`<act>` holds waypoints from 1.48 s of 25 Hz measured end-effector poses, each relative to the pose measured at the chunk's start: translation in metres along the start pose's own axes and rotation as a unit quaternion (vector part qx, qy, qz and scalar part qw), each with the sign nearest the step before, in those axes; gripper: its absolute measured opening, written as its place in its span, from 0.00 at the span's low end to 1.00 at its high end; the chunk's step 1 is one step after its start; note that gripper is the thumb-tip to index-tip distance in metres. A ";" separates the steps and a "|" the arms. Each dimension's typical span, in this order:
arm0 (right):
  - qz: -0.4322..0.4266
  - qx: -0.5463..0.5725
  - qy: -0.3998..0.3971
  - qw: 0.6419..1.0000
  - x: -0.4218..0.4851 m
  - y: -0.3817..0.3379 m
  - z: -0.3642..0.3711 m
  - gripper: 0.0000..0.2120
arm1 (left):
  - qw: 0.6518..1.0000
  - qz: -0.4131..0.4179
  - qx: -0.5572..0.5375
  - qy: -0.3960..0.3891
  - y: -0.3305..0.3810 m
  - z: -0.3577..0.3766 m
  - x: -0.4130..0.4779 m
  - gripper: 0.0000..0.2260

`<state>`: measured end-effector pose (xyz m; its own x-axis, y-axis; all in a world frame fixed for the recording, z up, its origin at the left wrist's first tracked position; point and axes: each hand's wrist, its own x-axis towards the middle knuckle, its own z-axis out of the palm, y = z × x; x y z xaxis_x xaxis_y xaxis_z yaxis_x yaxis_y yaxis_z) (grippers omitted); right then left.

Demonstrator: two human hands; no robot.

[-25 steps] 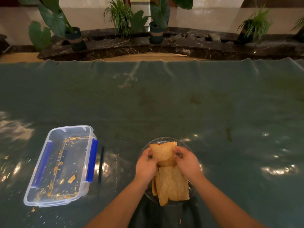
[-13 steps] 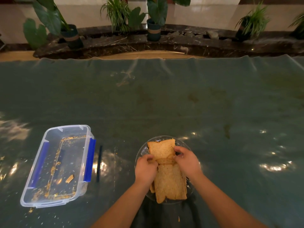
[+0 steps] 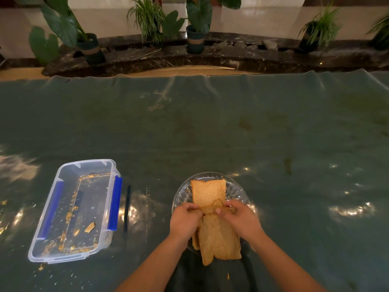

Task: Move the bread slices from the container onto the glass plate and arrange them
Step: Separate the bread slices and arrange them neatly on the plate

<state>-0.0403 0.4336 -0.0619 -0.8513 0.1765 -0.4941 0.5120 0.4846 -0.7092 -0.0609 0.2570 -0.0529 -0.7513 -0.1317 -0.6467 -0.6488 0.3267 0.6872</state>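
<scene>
Several toasted bread slices (image 3: pixel 219 239) lie overlapping on the round glass plate (image 3: pixel 235 188) near the table's front edge. One slice (image 3: pixel 208 191) reaches toward the plate's far rim; others hang over the near rim. My left hand (image 3: pixel 184 221) and my right hand (image 3: pixel 240 218) meet at the middle of the pile, both pinching a slice where the far and near ones overlap. The clear plastic container (image 3: pixel 61 257) with blue clips stands to the left, holding only crumbs and one small crust piece (image 3: pixel 90 226).
The table wears a green cloth under a clear plastic sheet (image 3: pixel 210 127). A dark pen-like stick (image 3: pixel 127 207) lies between container and plate. Crumbs are scattered near the container. Potted plants (image 3: pixel 195 36) stand on a stone ledge beyond the far edge.
Both hands have slid a little toward me and closer together on the pile. The far slice now lies flatter, with more of it showing.
</scene>
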 end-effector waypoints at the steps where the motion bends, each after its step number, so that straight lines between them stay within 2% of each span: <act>1: 0.007 0.016 -0.009 1.000 0.000 0.000 -0.001 0.16 | 1.000 0.003 0.008 -0.010 0.000 -0.001 0.001 0.10; 4: 0.022 0.044 -0.015 0.999 0.001 0.001 -0.004 0.17 | 1.000 0.006 0.015 -0.016 0.001 0.000 0.000 0.11; 8: 0.006 0.039 0.026 0.999 0.000 -0.001 -0.003 0.15 | 1.000 0.008 -0.002 0.003 0.001 0.002 0.001 0.12; 14: -0.001 0.045 0.010 0.999 0.001 -0.002 -0.002 0.15 | 1.000 0.007 -0.025 0.012 0.002 0.005 0.001 0.14; 17: 0.001 0.055 0.005 0.998 0.002 -0.005 -0.002 0.16 | 0.999 0.016 -0.024 0.038 -0.001 0.003 -0.001 0.13; 19: 0.004 0.052 0.012 0.999 0.001 -0.004 -0.004 0.17 | 0.996 0.021 -0.001 0.082 -0.009 0.000 -0.002 0.15; 21: 0.004 0.049 0.021 0.999 -0.002 -0.001 -0.006 0.19 | 0.994 0.014 -0.009 0.105 -0.017 -0.002 -0.004 0.11; 23: 0.004 0.061 0.008 0.998 -0.005 0.002 -0.006 0.21 | 0.996 0.000 -0.046 0.078 -0.022 -0.002 -0.006 0.07; 29: -0.014 0.077 0.016 0.997 -0.012 0.004 -0.014 0.22 | 0.991 -0.020 -0.121 0.047 -0.020 -0.001 -0.004 0.08; 33: -0.016 0.071 0.021 0.997 -0.015 0.009 -0.021 0.20 | 0.997 -0.010 -0.072 0.031 -0.015 0.005 -0.009 0.09; 35: -0.018 0.058 0.021 0.998 -0.013 0.008 -0.022 0.18 | 0.998 -0.006 -0.036 0.046 -0.012 0.005 -0.010 0.13; 37: -0.022 0.042 0.027 0.999 -0.010 0.002 -0.022 0.16 | 0.998 0.011 -0.045 0.052 -0.006 0.003 -0.010 0.16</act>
<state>-0.0335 0.4517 -0.0479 -0.8768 0.2036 -0.4357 0.4801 0.4203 -0.7700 -0.0488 0.2596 -0.0514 -0.7710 -0.2234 -0.5964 -0.6367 0.2466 0.7306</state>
